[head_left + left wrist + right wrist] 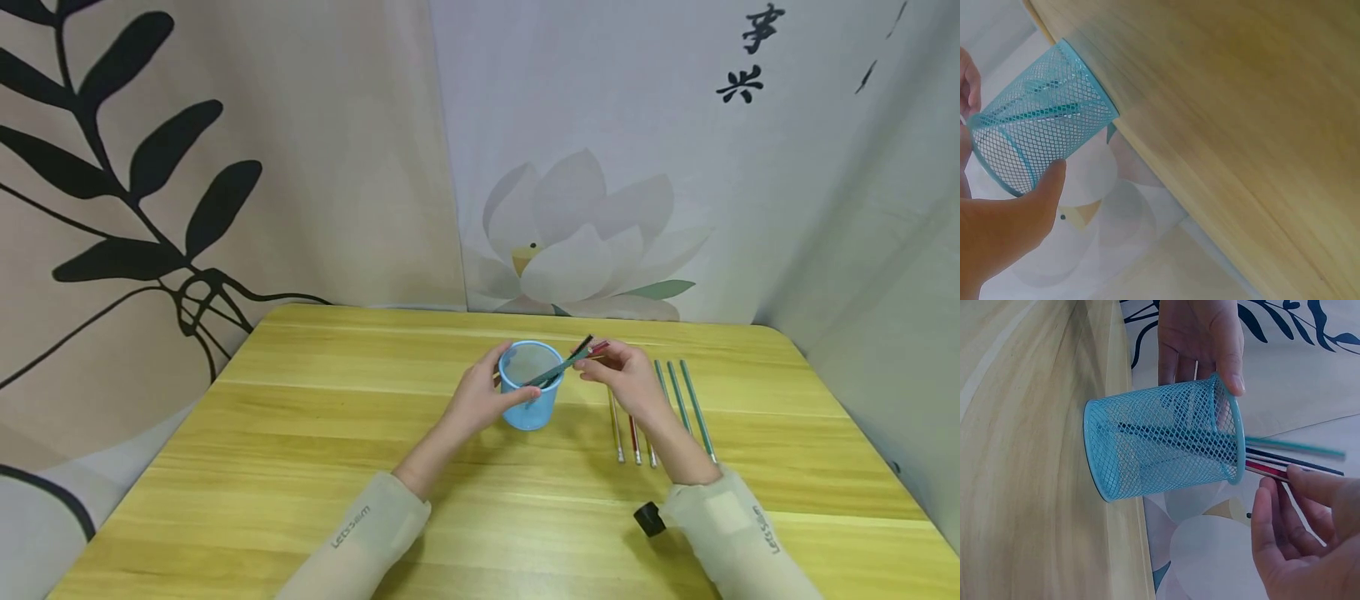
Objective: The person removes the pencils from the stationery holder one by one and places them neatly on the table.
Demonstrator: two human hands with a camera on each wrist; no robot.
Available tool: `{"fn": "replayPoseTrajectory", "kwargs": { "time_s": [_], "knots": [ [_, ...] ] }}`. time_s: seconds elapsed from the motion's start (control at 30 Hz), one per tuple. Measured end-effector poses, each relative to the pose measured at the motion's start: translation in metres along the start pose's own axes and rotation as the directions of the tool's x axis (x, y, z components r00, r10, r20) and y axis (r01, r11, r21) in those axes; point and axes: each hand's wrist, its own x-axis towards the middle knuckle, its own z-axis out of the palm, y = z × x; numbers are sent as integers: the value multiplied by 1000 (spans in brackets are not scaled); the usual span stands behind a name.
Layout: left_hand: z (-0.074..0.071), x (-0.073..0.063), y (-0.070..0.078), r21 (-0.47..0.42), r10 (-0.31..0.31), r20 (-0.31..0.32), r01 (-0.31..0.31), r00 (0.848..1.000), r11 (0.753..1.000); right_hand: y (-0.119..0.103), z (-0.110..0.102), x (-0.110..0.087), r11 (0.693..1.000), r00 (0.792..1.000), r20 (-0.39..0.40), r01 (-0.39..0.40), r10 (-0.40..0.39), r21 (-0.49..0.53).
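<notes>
A blue mesh pen cup stands upright on the table. My left hand grips it near the rim, with the thumb on the near side and the other fingers at the far left, partly hidden. At the cup's right side, my right hand pinches a red pencil between thumb and fingers; its lower end is inside the cup. A green pencil and a black pencil lean out of the cup beside it. Through the mesh in the left wrist view, the pencils show as dark lines.
Right of the cup, several pencils lie side by side on the wooden table: green pencils, a yellowish pencil and a red pencil, partly behind my right arm. A small black block is at the right sleeve. Printed curtains hang behind.
</notes>
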Motion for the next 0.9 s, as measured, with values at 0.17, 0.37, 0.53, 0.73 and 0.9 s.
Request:
{"fn": "replayPoseTrajectory", "kwargs": {
  "time_s": [0.17, 0.37, 0.53, 0.73, 0.9],
  "knots": [
    [0, 0, 0, 6, 2, -3, -2, 1000, 1000, -1, -2, 0, 1000, 1000, -12, 3, -3, -1],
    [-1, 0, 1, 8, -3, 1, 3, 1000, 1000, -2, -6, 0, 1000, 999, -31, 9, -9, -20],
    [-1, 0, 1, 7, -3, 4, 3, 1000, 1000, -6, -9, 1, 999, 998, -49, 38, -37, 16],
    [0, 0, 0, 10, -6, -1, 6, 1000, 1000, -12, -15, 1, 992, 994, -91, 74, -64, 107],
    [1, 1, -1, 19, -7, -3, 7, 1000, 1000, -15, -22, -1, 972, 985, -134, 131, -105, 198]
  ]
}}
